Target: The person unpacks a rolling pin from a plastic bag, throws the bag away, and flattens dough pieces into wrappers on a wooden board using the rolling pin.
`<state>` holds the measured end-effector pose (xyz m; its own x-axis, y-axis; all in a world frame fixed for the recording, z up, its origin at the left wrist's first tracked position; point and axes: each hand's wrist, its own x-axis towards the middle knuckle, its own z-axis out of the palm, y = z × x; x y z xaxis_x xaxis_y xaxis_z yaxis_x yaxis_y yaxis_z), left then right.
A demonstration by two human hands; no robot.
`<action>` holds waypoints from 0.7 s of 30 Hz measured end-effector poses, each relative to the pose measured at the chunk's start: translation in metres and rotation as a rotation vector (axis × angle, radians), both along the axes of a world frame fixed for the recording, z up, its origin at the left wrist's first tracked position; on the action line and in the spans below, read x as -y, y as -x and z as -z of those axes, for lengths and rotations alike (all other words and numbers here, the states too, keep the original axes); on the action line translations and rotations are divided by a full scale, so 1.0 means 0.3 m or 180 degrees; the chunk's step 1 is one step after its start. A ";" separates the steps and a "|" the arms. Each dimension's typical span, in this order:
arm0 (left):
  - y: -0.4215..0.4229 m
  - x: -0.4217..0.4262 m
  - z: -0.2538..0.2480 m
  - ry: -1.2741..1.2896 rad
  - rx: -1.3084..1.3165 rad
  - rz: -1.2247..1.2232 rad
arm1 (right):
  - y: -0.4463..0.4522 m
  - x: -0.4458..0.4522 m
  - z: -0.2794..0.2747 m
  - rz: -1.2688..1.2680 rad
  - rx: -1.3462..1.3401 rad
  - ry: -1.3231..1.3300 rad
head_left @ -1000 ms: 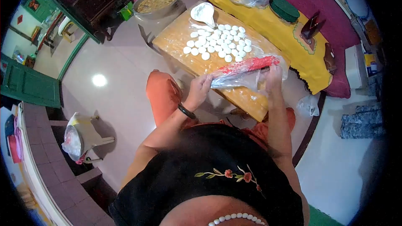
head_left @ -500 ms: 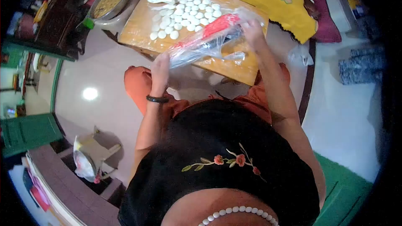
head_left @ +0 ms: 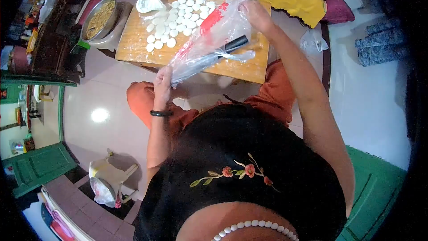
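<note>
Stretched between both hands is a clear plastic bag (head_left: 231,23) with red print. My left hand (head_left: 163,81), a dark bracelet on its wrist, pinches the bag's lower left end. My right hand (head_left: 254,12) grips the upper right corner with curled fingers. In or under the film shows a dark, handle-like bar (head_left: 236,43); its exact kind is unclear. Under the bag stands a wooden table (head_left: 133,47), where many flattened white dough pieces (head_left: 180,19) lie in a cluster, partly covered by the bag. A white bag of white powder (head_left: 149,1) sits at the far left of the table.
A metal bowl of yellowish chopped filling (head_left: 100,20) stands left of the table. A yellow cloth (head_left: 294,0) covers the surface behind. On the floor at right lies a white plastic bag (head_left: 313,40). A small stool with a bowl (head_left: 102,192) stands at lower left.
The right hand has lifted its corner, so the bag is spread wider and the dark bar shows more plainly. The left hand has shifted slightly down and left; the view has also shifted.
</note>
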<state>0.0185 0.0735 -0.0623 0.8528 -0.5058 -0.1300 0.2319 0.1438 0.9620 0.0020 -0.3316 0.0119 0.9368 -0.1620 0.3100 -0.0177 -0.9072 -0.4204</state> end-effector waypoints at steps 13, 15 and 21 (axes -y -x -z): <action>0.023 0.089 -0.012 0.0444 -0.0438 -0.0675 | 0.176 -0.069 -0.144 -0.0017 0.0224 -0.2746; 0.015 0.079 0.017 0.0345 -0.0517 -0.0645 | 0.203 -0.123 -0.156 -0.0444 0.0472 -0.1828; 0.009 0.080 0.034 0.0580 -0.0314 -0.0744 | 0.237 -0.254 -0.105 -0.0737 -0.0583 -0.1534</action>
